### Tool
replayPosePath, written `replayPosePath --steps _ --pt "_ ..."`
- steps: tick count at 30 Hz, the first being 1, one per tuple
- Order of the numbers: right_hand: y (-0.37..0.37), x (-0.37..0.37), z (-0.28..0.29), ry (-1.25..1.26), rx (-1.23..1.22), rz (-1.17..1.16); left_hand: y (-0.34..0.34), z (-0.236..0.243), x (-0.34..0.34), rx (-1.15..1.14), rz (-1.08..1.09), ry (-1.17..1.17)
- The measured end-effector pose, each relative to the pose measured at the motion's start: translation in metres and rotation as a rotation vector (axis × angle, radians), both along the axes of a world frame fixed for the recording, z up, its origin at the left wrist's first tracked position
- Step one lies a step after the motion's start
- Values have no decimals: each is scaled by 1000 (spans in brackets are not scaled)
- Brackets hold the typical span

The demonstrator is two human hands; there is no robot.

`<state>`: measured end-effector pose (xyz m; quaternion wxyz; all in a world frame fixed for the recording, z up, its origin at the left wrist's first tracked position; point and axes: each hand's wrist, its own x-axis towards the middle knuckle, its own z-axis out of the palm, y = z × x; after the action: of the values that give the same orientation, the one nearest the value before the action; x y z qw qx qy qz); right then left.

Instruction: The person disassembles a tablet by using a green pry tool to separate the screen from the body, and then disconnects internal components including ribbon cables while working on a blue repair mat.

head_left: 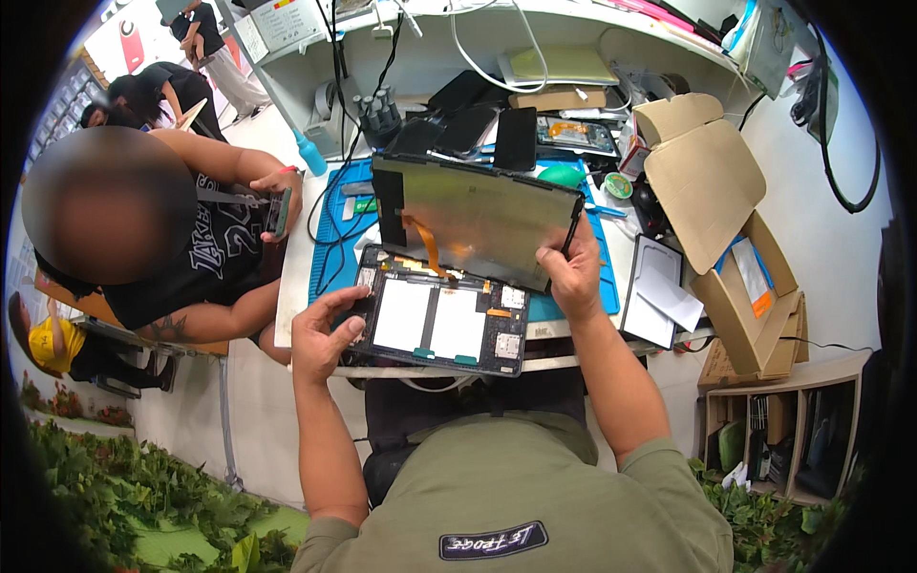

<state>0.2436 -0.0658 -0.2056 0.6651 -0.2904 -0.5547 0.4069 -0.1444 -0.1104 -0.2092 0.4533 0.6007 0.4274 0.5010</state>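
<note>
An opened tablet body (493, 329) lies at the table's front edge, its inside facing up with two white battery blocks (403, 313) showing. Above its far side the tablet's screen panel (468, 215) is raised and tilted, its grey back toward me. An orange ribbon cable (426, 244) runs between the panel and the body. My right hand (573, 272) pinches the panel's right edge, thumb on the back face. At the body's left edge is my left hand (327, 329), thumb and fingers apart, fingertips touching the edge or just beside it.
A blue work mat (330, 224) lies under the tablet. Behind it are several phones (516, 138) and a screwdriver stand (378, 113). At right stand an open cardboard box (750, 296) and a white-faced panel with paper (659, 286). Another person (229, 224) sits at left holding a phone.
</note>
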Motion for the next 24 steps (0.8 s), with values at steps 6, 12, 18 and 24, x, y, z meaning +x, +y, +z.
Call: replayPosePath --steps 6,12,18,24 --pt "0 -1 -1 3 24 -9 0 -4 -7 1 -10 -97" --pt "-3 -1 0 -9 10 -23 -1 1 -4 -28 -4 -134" --pt "3 0 -9 -33 -4 -67 -5 -6 -9 -22 19 -118" --pt "0 8 -17 -47 -1 -111 2 2 -1 -73 -40 -179"
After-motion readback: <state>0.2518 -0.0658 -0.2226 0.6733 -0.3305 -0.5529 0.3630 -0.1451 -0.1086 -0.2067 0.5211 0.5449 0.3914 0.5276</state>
